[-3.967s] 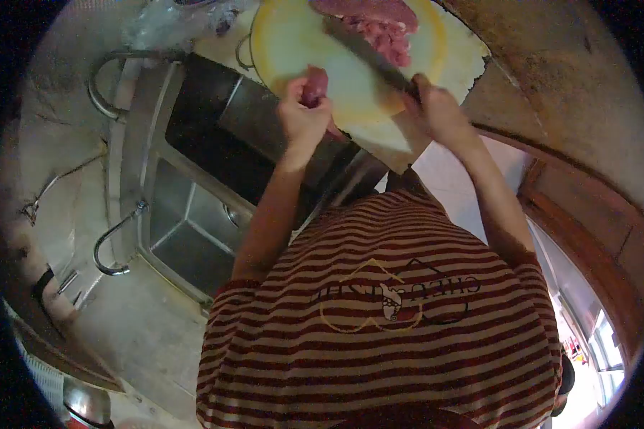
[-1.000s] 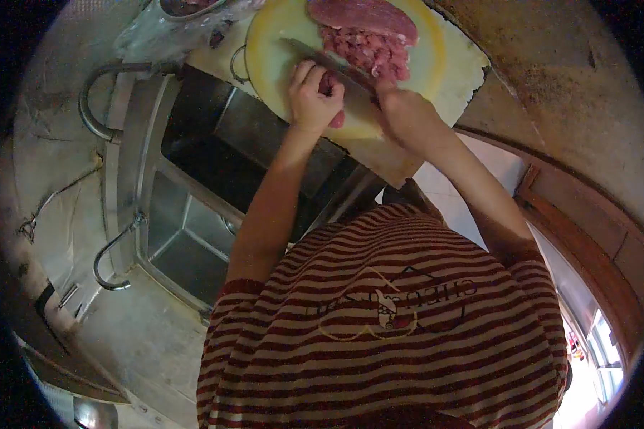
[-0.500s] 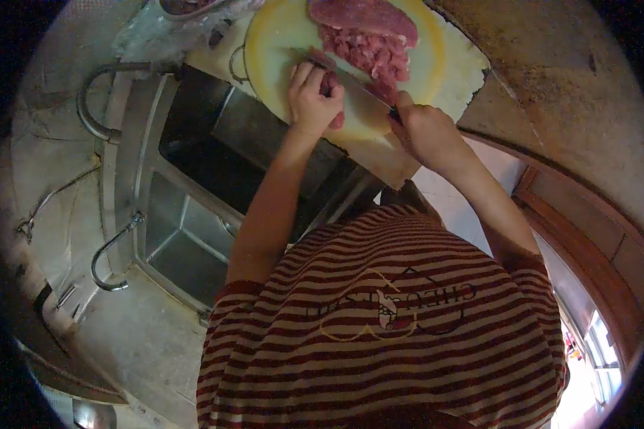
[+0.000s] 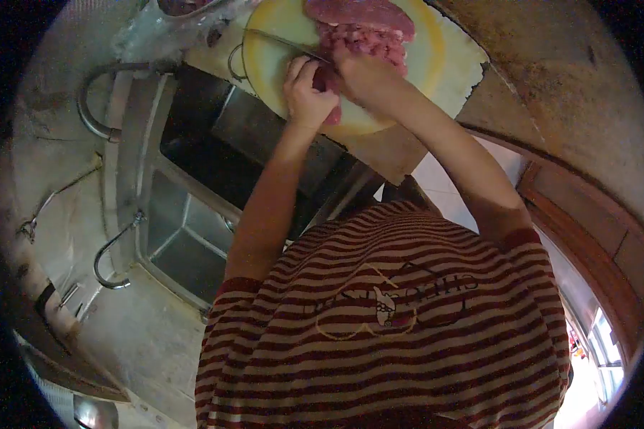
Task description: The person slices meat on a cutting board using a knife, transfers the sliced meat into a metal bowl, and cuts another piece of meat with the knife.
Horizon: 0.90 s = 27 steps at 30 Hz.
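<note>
On the round cutting board [image 4: 265, 64] my left hand [image 4: 308, 96] is closed over a strip of dark red meat [image 4: 333, 114], whose end shows below the fingers. My right hand [image 4: 368, 79] grips a knife [image 4: 283, 41]; its blade points to the upper left, just beyond my left fingertips. The knife's handle is hidden inside my right hand. Behind that hand lies a heap of cut meat pieces [image 4: 379, 44], partly covered by it. A larger slab of meat [image 4: 361, 14] rests at the board's far side, against the heap.
Left of the board is a metal double sink [image 4: 186, 222] with curved taps [image 4: 96, 104]. A plastic bag [image 4: 150, 36] and a bowl [image 4: 182, 6] stand at the upper left. Worn countertop [image 4: 522, 71] extends to the right.
My right hand and the knife have moved left and away from me, closer to my left hand. My left hand has stayed nearly in place, still on the meat strip.
</note>
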Each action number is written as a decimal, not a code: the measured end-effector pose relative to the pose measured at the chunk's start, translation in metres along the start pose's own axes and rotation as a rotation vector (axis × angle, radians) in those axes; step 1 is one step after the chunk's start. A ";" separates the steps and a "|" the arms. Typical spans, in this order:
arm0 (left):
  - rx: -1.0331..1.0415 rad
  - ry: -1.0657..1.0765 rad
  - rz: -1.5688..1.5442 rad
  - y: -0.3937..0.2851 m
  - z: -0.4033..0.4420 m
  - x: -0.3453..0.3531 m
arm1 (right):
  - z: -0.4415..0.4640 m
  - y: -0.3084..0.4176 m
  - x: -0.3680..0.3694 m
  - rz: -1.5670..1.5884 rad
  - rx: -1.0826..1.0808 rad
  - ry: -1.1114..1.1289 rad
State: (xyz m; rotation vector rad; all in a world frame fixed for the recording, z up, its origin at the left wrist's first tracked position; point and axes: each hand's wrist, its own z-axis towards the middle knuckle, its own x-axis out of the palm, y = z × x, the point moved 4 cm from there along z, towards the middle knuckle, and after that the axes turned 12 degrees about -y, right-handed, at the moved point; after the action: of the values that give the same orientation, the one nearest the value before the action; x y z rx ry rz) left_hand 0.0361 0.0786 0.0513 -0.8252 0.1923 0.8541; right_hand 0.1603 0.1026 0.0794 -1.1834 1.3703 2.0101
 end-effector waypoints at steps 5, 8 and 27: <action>0.003 0.037 -0.001 -0.005 0.001 -0.005 | 0.001 0.007 -0.003 -0.013 0.040 0.053; 0.038 -0.016 -0.001 -0.001 -0.002 0.000 | -0.048 -0.014 -0.024 -0.072 0.133 0.098; 0.052 0.047 0.020 -0.001 0.000 0.001 | -0.057 0.003 -0.035 -0.043 0.169 0.174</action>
State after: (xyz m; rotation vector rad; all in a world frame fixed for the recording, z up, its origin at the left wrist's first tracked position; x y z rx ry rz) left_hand 0.0374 0.0791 0.0518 -0.7964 0.2634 0.8456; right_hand 0.2001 0.0538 0.1016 -1.3232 1.5497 1.7575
